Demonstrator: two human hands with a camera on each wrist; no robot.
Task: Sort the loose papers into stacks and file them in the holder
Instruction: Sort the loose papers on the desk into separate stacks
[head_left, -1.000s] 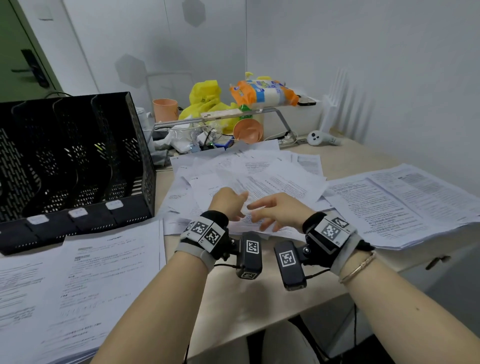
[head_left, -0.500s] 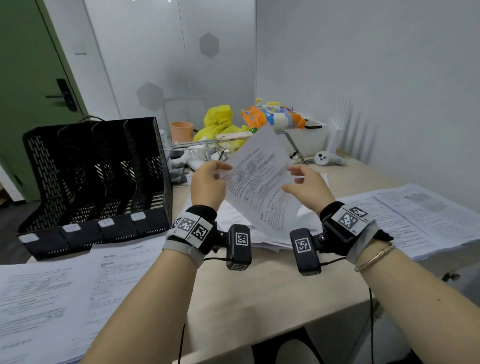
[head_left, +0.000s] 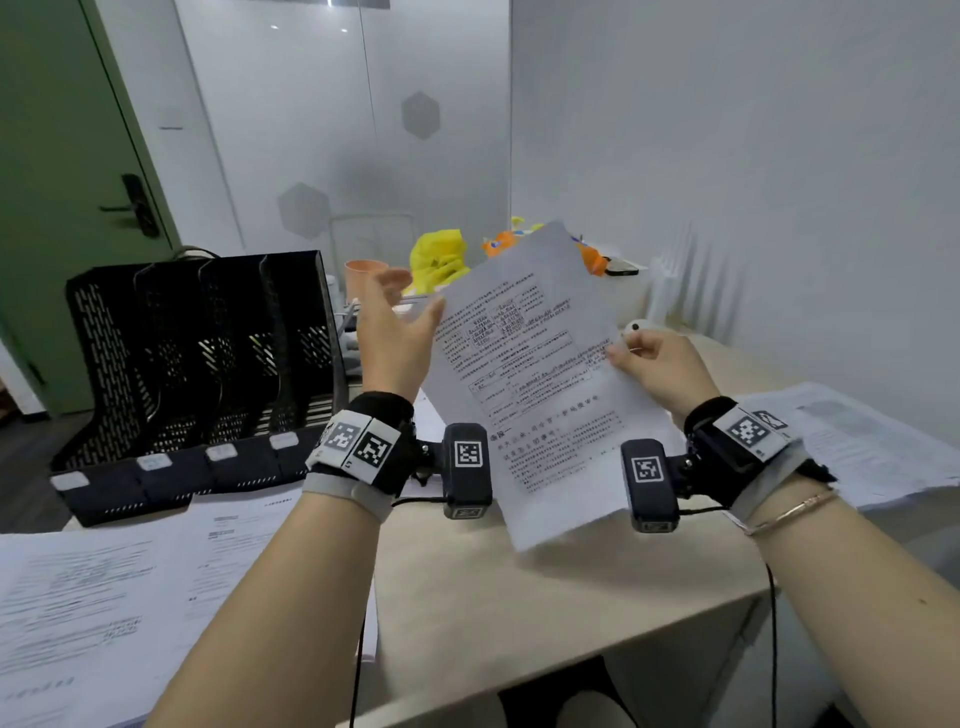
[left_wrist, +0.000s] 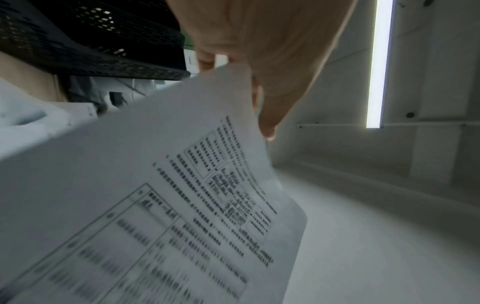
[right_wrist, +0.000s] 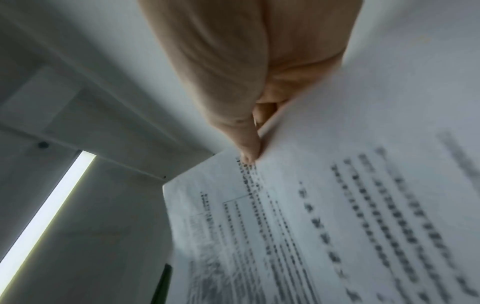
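A printed sheet (head_left: 530, 395) is held up, tilted, above the desk. My right hand (head_left: 660, 364) pinches its right edge between thumb and fingers, and the thumb tip (right_wrist: 246, 156) lies on the print of the sheet (right_wrist: 337, 205). My left hand (head_left: 395, 332) is spread with straight fingers, its thumb just at the sheet's left edge. The left wrist view shows the sheet (left_wrist: 155, 185) beside that hand (left_wrist: 259, 41). The black mesh file holder (head_left: 208, 353) stands at the left with its slots empty. Paper stacks lie at the near left (head_left: 104, 597) and at the right (head_left: 857, 441).
Behind the sheet are an orange cup (head_left: 363, 275), a yellow bag (head_left: 436, 254) and a white controller (head_left: 636, 326). A green door (head_left: 62, 182) is at the far left. The bare desk top (head_left: 519, 597) runs to its front edge below my wrists.
Both hands took one sheet off the middle pile and raised it. Since half a second ago it has gone higher, and my left hand has opened away from its edge.
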